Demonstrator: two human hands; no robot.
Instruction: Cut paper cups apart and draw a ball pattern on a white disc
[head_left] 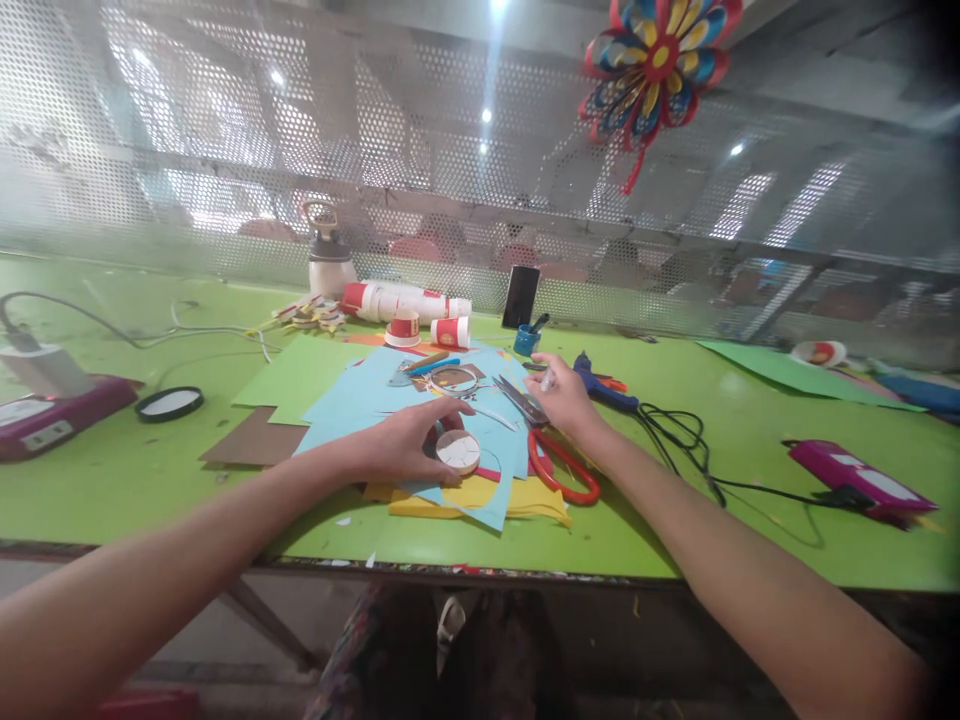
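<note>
Left hand (401,447) cupping round disc (458,451) | right hand (564,397) pinching maybe pen (548,379) | labels unreadable

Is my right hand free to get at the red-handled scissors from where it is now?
Probably yes. The right hand hovers just above the red-handled scissors, whose handles lie uncovered on the paper, though the fingers seem to hold a small pen-like item.

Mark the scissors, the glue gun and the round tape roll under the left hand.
scissors (559,470): head view, on the red handle loop.
glue gun (604,392): head view, on the blue body.
tape roll (458,451): head view, on its flat top face.
</note>
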